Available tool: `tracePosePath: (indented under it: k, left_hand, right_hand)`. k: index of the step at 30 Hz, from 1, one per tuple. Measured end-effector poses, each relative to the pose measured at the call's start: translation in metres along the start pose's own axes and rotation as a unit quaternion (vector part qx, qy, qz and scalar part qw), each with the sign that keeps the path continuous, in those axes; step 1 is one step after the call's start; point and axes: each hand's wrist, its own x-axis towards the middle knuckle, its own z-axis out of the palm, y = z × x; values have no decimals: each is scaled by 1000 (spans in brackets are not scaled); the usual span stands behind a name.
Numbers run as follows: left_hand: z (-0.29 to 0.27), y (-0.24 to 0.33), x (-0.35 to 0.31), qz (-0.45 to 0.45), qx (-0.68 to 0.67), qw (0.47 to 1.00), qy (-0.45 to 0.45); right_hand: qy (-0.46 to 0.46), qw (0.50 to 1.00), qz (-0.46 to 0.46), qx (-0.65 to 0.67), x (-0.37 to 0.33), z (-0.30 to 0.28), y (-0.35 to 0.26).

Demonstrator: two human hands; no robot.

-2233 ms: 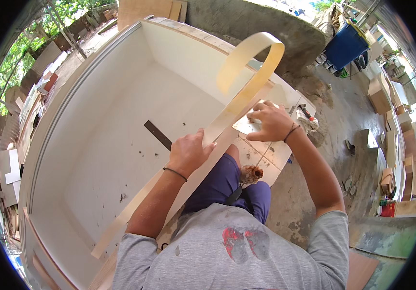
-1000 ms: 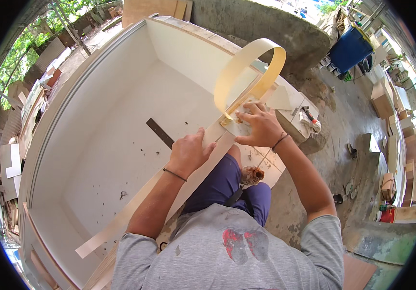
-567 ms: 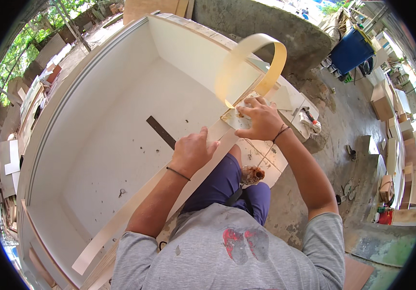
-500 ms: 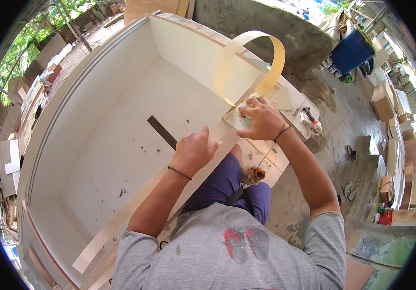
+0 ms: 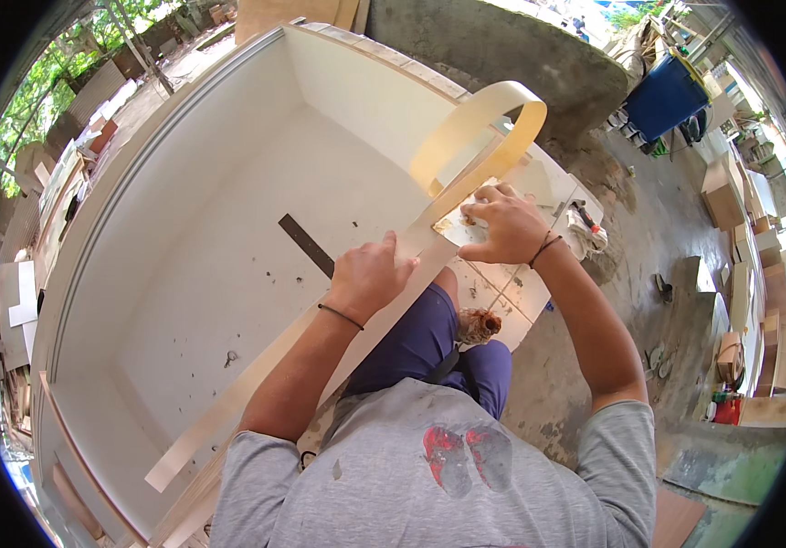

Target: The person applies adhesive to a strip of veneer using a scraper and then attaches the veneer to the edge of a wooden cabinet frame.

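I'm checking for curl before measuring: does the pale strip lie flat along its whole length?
No, the pale strip bends into a loop near the right hand.

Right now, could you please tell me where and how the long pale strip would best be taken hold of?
I would pinch the long pale strip near its lower-left end, coming from the left, across its long edges. That tail looks flat and free, whereas the left hand covers the middle and the upper-right part curls up into a loop.

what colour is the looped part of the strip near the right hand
The looped part of the strip is pale yellow to cream; the head view shows it best.
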Motion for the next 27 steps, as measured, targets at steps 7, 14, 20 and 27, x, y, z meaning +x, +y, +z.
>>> tracePosePath:
  k: [7,14,20,27]
  left_hand:
    - [0,-7,6,22,-5,999,34]
    - [-33,-16,46,66,-125,989,-35]
    - [-72,17,32,-23,-375,923,-87]
    - [-59,55,9,-83,-475,868,-120]
  right_hand:
    - [15,993,-6,114,-58,-16,18]
    - [102,920,-2,377,-148,-36,36]
    - [176,808,-13,563,-202,1,52]
    - [227,449,-141,853,-240,127,101]
